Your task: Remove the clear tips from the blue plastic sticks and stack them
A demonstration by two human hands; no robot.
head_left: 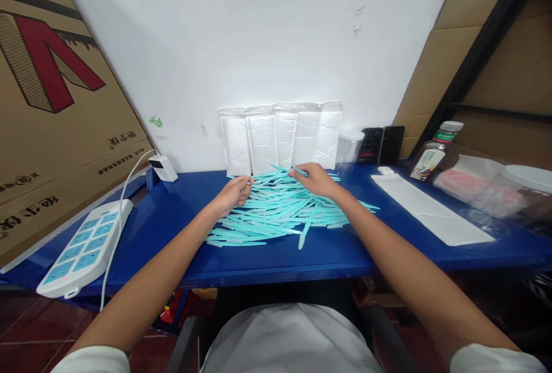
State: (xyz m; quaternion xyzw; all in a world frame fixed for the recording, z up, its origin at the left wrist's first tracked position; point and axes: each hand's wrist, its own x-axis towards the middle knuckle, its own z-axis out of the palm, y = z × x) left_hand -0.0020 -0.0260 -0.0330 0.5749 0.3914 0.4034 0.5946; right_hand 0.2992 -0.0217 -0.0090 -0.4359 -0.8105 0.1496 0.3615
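Note:
A loose heap of slim turquoise sticks (280,212) with paler, clear-looking caps is spread over the blue table (164,235). At the back right of the heap, my right hand (317,179) pinches a turquoise stick (281,168), whose tip points left. My left hand (235,193) is closed at the heap's left edge, thumb against curled fingers. What lies between those fingers, if anything, is too small to make out. Several silvery padded pouches (263,140) lean upright on the wall behind the heap.
A power strip (86,246) and a white charger (163,167) with a cable stand left. To the right are a clear jar (349,149), two phones (391,144), a long white flat sheet (431,209), a bottle (433,154) and a lidded tub (530,180). Cardboard (52,103) flanks the table.

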